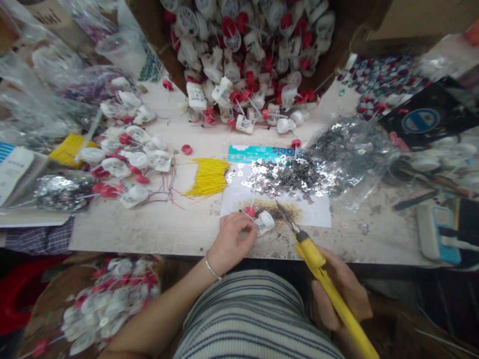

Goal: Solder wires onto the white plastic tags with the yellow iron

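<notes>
My left hand (232, 238) pinches a small white plastic assembly (265, 222) near the front edge of the table. A red round cap (250, 212) lies right beside that assembly, by my fingertips. In my right hand (346, 286) is a yellow soldering iron (313, 255), its dark tip pointing up and left. That tip is over a white sheet (322, 217), a short way right of the assembly. Brown scorch marks (286, 211) stain the sheet there. Just behind lies a heap of small shiny metal pieces (292, 174).
Yellow wires (209, 177) lie bundled left of the metal pieces. A large box of white and red assemblies (232, 65) stands at the back, with another pile (127, 159) to the left. A box of assemblies (108, 304) sits below the table edge. A grey-blue device (437, 234) stands far right.
</notes>
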Available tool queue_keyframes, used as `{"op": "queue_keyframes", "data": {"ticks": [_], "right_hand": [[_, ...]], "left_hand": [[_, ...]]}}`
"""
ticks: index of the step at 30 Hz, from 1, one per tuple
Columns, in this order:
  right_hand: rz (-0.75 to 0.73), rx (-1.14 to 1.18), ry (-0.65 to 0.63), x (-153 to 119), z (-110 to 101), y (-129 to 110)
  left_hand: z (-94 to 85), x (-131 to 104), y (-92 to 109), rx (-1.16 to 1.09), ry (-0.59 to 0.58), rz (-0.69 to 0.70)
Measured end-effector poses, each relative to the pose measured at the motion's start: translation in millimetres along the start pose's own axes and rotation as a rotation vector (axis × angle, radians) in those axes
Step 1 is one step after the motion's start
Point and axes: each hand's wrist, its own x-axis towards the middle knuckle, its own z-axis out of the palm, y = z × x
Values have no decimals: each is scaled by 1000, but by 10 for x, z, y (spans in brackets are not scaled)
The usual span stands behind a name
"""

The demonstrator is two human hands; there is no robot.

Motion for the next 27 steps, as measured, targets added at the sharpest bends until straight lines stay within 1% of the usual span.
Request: {"op": "queue_keyframes", "data": {"ticks": [1, 3, 4, 6, 8, 10, 12, 16, 19, 21, 23, 24, 27], "right_hand": [[-28, -15, -42, 37, 79, 35], [-21, -52, -28, 138, 264, 110], [-11, -39, -73, 192, 364, 150], [-4, -3, -21, 284, 563, 233], [-78, -21, 8, 341, 730, 313], [-117, -62, -62, 365, 833, 368], [-122, -92, -91, 368, 868, 379], [-93, -78, -14, 376, 831, 281], [-80, -8, -24, 415, 805, 188], [-91, 18, -4, 453, 796, 161], [-69, 3, 48, 490, 786, 173], [-43, -4, 80, 504, 778, 192], [49, 9, 158, 526, 744, 278]], "left_hand": [[0, 0, 4, 2, 5, 1], [6, 0, 5, 7, 15, 2], [11, 2, 3, 10, 21, 4], [18, 7, -6, 15, 30, 11], [15, 10, -19, 19, 30, 22], [-1, 0, -31, 18, 14, 33], [-22, -29, -33, 25, 20, 56], [-35, -120, -5, 155, 102, 159], [-69, -172, 19, 237, 98, 225], [-178, -209, 18, 218, 128, 255], [-393, -278, -6, 193, 184, 227], [-540, -335, -30, 197, 209, 180], [-1074, -600, -163, 301, 228, -53]]}}
